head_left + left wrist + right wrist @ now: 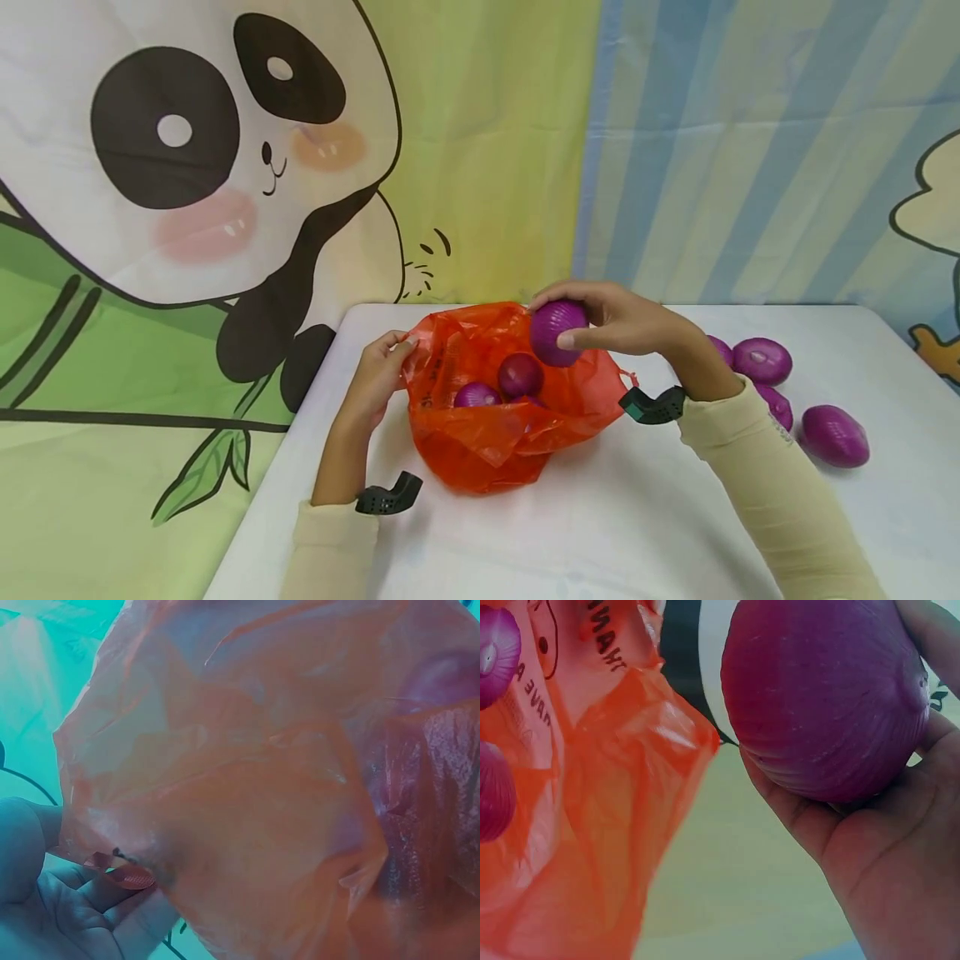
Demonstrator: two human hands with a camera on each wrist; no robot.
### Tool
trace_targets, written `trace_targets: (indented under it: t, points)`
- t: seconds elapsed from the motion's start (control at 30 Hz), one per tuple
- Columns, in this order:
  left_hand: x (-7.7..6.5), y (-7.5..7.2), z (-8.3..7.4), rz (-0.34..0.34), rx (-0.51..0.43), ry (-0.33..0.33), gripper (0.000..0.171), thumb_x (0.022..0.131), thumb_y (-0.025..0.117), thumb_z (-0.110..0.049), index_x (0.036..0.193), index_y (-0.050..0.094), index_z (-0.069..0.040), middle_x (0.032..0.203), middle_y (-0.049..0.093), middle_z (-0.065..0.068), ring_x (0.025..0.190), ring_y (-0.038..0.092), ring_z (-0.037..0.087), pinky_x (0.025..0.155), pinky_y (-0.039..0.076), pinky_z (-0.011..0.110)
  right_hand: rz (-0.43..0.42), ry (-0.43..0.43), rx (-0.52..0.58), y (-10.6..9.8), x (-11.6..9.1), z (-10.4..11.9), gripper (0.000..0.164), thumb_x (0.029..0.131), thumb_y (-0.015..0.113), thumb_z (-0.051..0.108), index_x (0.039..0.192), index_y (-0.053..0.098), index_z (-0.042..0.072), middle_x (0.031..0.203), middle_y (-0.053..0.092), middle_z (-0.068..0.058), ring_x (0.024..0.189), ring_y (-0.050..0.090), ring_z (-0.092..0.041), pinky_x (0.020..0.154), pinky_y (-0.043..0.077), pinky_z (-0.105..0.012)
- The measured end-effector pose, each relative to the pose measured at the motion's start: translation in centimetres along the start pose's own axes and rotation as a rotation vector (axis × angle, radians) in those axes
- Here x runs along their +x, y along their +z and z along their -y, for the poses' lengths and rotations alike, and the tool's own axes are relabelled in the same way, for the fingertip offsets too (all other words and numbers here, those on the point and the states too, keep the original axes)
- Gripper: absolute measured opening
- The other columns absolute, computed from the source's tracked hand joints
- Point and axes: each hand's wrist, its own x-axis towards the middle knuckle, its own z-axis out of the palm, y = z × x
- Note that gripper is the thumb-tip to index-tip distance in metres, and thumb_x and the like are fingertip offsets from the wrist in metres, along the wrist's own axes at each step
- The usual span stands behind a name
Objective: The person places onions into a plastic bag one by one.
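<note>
A red plastic bag stands on the table with its mouth spread wide. Its left rim is pinched between the thumb and fingers of my left hand; the left wrist view shows the bag film filling most of the picture. Over the bag's right side, my right hand grips a red onion, thumb on the near side and fingers behind. The right wrist view has this onion up close beside the bag. Inside the bag lie several onions, one dark and round, another partly covered.
Several more red onions lie on the white table to the right, among them one at the back and one nearest the front. My right forearm partly hides others. A cloth backdrop with a panda hangs behind the table.
</note>
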Motion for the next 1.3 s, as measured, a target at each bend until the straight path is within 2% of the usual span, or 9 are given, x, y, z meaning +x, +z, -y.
trace_targets:
  t: [0.1, 0.33, 0.57, 0.63, 0.73, 0.83, 0.97, 1.1, 1.3]
  points:
    - [0.0, 0.1, 0.0, 0.006, -0.005, 0.008, 0.026, 0.101, 0.053, -0.025, 0.103, 0.056, 0.000, 0.070, 0.051, 0.002, 0.063, 0.050, 0.013, 0.064, 0.050, 0.025, 0.038, 0.041, -0.002, 0.1, 1.0, -0.3, 0.042, 0.093, 0.064, 0.007, 0.133, 0.053, 0.003, 0.133, 0.046, -0.020, 0.111, 0.056, -0.033, 0.080, 0.054, -0.044]
    - [0.1, 0.0, 0.0, -0.001, 0.019, 0.009, 0.025, 0.101, 0.052, -0.025, 0.103, 0.057, 0.000, 0.069, 0.050, 0.002, 0.065, 0.050, 0.014, 0.070, 0.050, 0.027, 0.135, 0.123, -0.071, 0.7, 3.4, -1.2, 0.041, 0.092, 0.068, 0.018, 0.132, 0.057, 0.016, 0.123, 0.055, -0.009, 0.106, 0.059, -0.028, 0.081, 0.054, -0.041]
    - [0.0, 0.1, 0.1, -0.006, 0.043, -0.017, 0.026, 0.102, 0.051, -0.027, 0.106, 0.057, -0.002, 0.097, 0.057, 0.009, 0.089, 0.055, 0.022, 0.078, 0.051, 0.027, 0.157, 0.150, -0.116, 2.1, 5.3, -2.4, 0.041, 0.090, 0.071, 0.026, 0.129, 0.060, 0.022, 0.124, 0.053, -0.005, 0.110, 0.054, -0.026, 0.082, 0.053, -0.038]
    - [-0.1, 0.1, 0.1, -0.007, 0.049, -0.018, 0.026, 0.102, 0.051, -0.027, 0.107, 0.057, -0.002, 0.099, 0.057, 0.010, 0.091, 0.055, 0.023, 0.079, 0.051, 0.027, 0.170, 0.164, -0.114, 2.4, 5.7, -2.7, 0.041, 0.090, 0.071, 0.027, 0.129, 0.059, 0.022, 0.125, 0.053, -0.005, 0.112, 0.053, -0.026, 0.083, 0.053, -0.038]
    - [0.0, 0.1, 0.0, -0.006, 0.051, -0.006, 0.026, 0.101, 0.051, -0.027, 0.106, 0.058, -0.002, 0.095, 0.058, 0.010, 0.090, 0.055, 0.023, 0.079, 0.051, 0.028, 0.181, 0.194, -0.141, 2.8, 6.0, -3.0, 0.042, 0.090, 0.071, 0.028, 0.129, 0.059, 0.024, 0.128, 0.051, -0.003, 0.113, 0.052, -0.026, 0.084, 0.052, -0.038]
    - [0.0, 0.1, -0.1, -0.007, 0.055, 0.005, 0.026, 0.101, 0.051, -0.026, 0.105, 0.059, -0.002, 0.090, 0.059, 0.009, 0.087, 0.056, 0.022, 0.078, 0.051, 0.029, 0.197, 0.233, -0.227, 3.1, 6.0, -3.3, 0.043, 0.089, 0.071, 0.030, 0.130, 0.058, 0.024, 0.130, 0.049, -0.002, 0.115, 0.050, -0.024, 0.084, 0.052, -0.036]
    - [0.1, 0.2, -0.1, -0.005, 0.058, 0.005, 0.025, 0.101, 0.051, -0.025, 0.104, 0.059, -0.001, 0.090, 0.060, 0.007, 0.087, 0.057, 0.021, 0.078, 0.051, 0.028, 0.229, 0.264, -0.346, 3.5, 5.9, -3.7, 0.046, 0.089, 0.072, 0.031, 0.131, 0.057, 0.021, 0.131, 0.049, -0.003, 0.116, 0.050, -0.024, 0.084, 0.052, -0.034]
    - [0.1, 0.3, -0.1, 0.001, 0.062, -0.001, 0.026, 0.101, 0.051, -0.025, 0.105, 0.059, -0.001, 0.094, 0.060, 0.009, 0.089, 0.057, 0.022, 0.080, 0.050, 0.029, 0.240, 0.283, -0.409, 3.7, 5.8, -4.1, 0.048, 0.089, 0.072, 0.032, 0.133, 0.057, 0.022, 0.132, 0.050, -0.003, 0.116, 0.050, -0.023, 0.085, 0.051, -0.034]
    - [0.0, 0.3, -0.1, 0.000, 0.071, -0.005, 0.026, 0.101, 0.051, -0.026, 0.106, 0.059, -0.001, 0.093, 0.060, 0.009, 0.089, 0.057, 0.022, 0.081, 0.049, 0.030, 0.231, 0.201, -0.513, 3.6, 5.6, -4.2, 0.055, 0.094, 0.066, 0.026, 0.145, 0.046, 0.019, 0.143, 0.047, -0.001, 0.129, 0.044, -0.021, 0.101, 0.041, -0.038]
